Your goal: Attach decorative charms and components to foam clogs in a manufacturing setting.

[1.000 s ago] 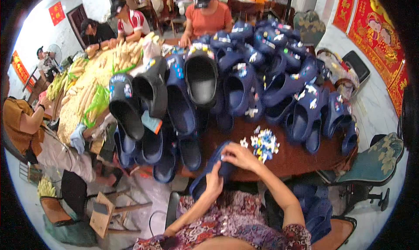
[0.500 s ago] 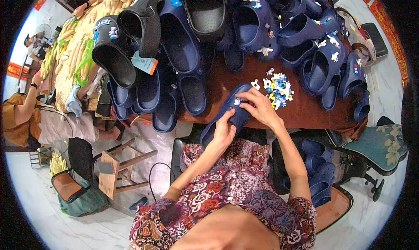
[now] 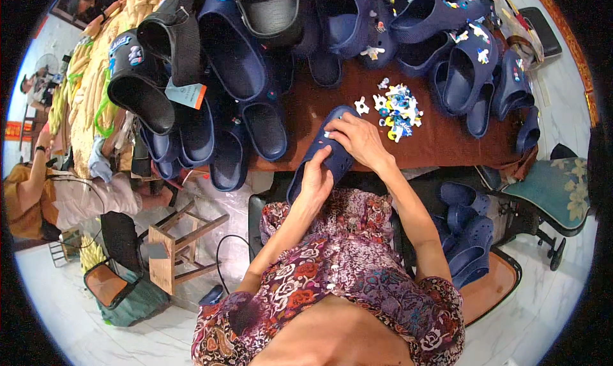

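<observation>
A dark blue clog (image 3: 336, 158) lies across the near edge of the brown table (image 3: 447, 142), tilted with its toe toward the far right. My left hand (image 3: 316, 177) grips its near part from below. My right hand (image 3: 357, 138) rests on its upper with the fingers pressed to the holes, a small white piece at the fingertips. Just right of that hand lies a small heap of colourful shoe charms (image 3: 397, 109) on the table.
Many dark blue and black clogs (image 3: 255, 46) are piled over the far table. More blue clogs (image 3: 469, 235) sit on a chair seat to my right. A wooden stool (image 3: 179, 241) stands at left. Other people (image 3: 38, 193) sit along the left side.
The view has tilted downward and closer to the table. My hands have stayed on the blue clog, with the right fingers shifting over its upper.
</observation>
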`<action>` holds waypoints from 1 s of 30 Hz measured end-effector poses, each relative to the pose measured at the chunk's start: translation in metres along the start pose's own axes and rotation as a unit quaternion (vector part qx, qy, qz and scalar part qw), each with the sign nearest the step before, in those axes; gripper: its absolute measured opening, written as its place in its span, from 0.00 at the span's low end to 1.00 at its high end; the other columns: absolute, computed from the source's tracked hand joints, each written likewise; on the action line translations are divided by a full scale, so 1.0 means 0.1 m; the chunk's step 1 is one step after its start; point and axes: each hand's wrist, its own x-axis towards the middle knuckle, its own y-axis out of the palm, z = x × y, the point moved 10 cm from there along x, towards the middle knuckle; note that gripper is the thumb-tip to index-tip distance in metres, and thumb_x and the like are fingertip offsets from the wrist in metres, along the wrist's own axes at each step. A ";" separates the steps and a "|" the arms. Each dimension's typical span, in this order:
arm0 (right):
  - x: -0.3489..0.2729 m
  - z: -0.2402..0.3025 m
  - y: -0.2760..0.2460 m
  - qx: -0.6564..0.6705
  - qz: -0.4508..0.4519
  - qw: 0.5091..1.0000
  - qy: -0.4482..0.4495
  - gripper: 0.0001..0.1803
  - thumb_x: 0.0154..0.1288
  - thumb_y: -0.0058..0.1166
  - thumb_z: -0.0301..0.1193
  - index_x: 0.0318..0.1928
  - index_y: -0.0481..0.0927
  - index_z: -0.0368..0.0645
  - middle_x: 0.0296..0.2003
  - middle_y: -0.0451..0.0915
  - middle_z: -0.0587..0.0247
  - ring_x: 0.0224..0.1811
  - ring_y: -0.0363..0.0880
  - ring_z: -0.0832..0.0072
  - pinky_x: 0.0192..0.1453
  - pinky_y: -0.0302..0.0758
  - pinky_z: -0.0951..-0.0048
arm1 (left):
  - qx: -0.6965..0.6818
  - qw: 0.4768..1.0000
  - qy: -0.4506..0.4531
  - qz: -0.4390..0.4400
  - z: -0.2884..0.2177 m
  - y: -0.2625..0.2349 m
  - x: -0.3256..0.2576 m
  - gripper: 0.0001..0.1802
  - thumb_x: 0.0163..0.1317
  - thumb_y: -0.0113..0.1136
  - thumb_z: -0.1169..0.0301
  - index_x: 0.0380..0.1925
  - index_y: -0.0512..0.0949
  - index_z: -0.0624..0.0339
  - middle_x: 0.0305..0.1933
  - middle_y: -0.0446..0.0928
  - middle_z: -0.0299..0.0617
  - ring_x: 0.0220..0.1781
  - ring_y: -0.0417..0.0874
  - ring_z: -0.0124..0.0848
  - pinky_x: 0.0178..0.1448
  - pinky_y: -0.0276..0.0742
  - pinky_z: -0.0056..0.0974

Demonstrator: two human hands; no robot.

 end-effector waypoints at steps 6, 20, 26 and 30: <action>-0.07 -0.07 -0.08 0.064 -0.030 0.997 0.028 0.09 0.66 0.56 0.31 0.44 0.83 0.46 0.40 0.79 0.57 0.42 0.80 0.57 0.46 0.76 0.63 | -0.024 1.000 0.006 -0.011 -0.02 -0.03 0.05 0.21 0.62 0.64 0.72 0.55 0.72 0.66 0.55 0.78 0.44 0.56 0.80 0.36 0.63 0.76 0.44; -0.69 -1.03 -0.44 -0.186 -0.117 0.961 0.166 0.14 0.59 0.62 0.28 0.46 0.79 0.42 0.39 0.77 0.52 0.42 0.77 0.53 0.44 0.74 0.55 | -0.063 0.997 0.013 -0.033 -0.08 0.03 -0.09 0.23 0.65 0.60 0.65 0.56 0.69 0.65 0.60 0.75 0.49 0.61 0.77 0.41 0.70 0.69 0.47; -0.67 -1.19 -0.41 -0.177 -0.123 0.957 0.193 0.10 0.59 0.62 0.29 0.40 0.78 0.41 0.35 0.78 0.53 0.40 0.78 0.54 0.42 0.74 0.56 | -0.105 0.994 -0.012 -0.031 -0.04 0.01 -0.15 0.20 0.67 0.54 0.64 0.54 0.69 0.63 0.61 0.74 0.52 0.63 0.75 0.44 0.72 0.66 0.50; -0.66 -1.12 -0.43 -0.187 -0.148 0.956 0.172 0.08 0.61 0.61 0.29 0.39 0.79 0.41 0.34 0.78 0.53 0.37 0.79 0.54 0.40 0.74 0.56 | -0.114 0.991 -0.010 -0.073 -0.04 -0.04 -0.18 0.17 0.68 0.53 0.64 0.51 0.70 0.62 0.59 0.74 0.52 0.62 0.76 0.45 0.71 0.67 0.52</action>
